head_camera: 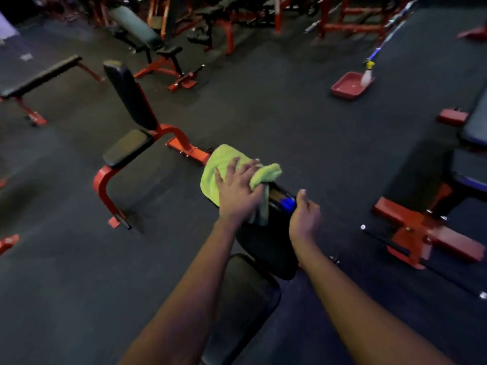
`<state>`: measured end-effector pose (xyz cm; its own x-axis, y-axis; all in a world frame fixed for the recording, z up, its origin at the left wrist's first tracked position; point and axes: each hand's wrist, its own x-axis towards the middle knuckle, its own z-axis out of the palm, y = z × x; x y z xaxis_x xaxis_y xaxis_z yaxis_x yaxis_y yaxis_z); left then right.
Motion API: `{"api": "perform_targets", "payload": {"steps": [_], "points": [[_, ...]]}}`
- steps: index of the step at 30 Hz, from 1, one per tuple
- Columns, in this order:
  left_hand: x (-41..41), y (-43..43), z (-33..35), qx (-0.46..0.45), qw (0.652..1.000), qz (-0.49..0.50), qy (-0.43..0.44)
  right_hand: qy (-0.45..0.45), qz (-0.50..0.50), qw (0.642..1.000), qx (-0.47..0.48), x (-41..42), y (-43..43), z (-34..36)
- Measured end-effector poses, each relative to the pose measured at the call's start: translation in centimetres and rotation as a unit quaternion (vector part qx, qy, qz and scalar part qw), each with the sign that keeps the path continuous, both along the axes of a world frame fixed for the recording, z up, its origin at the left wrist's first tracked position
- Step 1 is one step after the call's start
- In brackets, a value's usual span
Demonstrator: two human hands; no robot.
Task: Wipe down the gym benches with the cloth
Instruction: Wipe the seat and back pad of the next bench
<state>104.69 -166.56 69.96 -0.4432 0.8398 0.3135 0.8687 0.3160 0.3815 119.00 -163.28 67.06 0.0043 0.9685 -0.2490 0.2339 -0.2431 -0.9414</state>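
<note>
While the left hand (238,191) presses spread fingers flat on the green cloth (224,167) draped over the top of the bench backrest (266,243), the right hand (303,217) sits at its right edge, thumb raised, its grip unclear.

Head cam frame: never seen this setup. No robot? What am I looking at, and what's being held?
No robot: one wide-angle camera worn on a person's head looks down at both bare arms. The left hand presses a green cloth flat, fingers spread, over the top of a black bench backrest. The right hand sits at that pad's side; whether it grips is unclear. Another bench stands on the dark floor. Far right are a red tray and a spray bottle.
</note>
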Motion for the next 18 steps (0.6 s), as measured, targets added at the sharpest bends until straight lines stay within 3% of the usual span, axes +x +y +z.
{"api": "perform_targets", "payload": {"steps": [7,13,15,18], "points": [[-2.1,-0.9,-0.9,0.067,0.985,-0.142,0.066,-0.001,-0.144,0.989,0.030,-2.0,-1.4,1.0],[-6.0,2.1,-0.1,0.085,0.987,-0.136,0.032,-0.061,-0.197,0.975,0.078,-2.8,-1.5,0.0],[-8.2,3.1,-0.5,0.054,0.990,-0.122,-0.040,-0.066,-0.204,0.971,0.105,-3.0,-1.6,-0.7],[-11.2,3.6,-1.7,0.066,0.951,-0.076,-0.293,-0.076,-0.214,0.962,0.148,-3.1,-1.4,-0.9]]}}
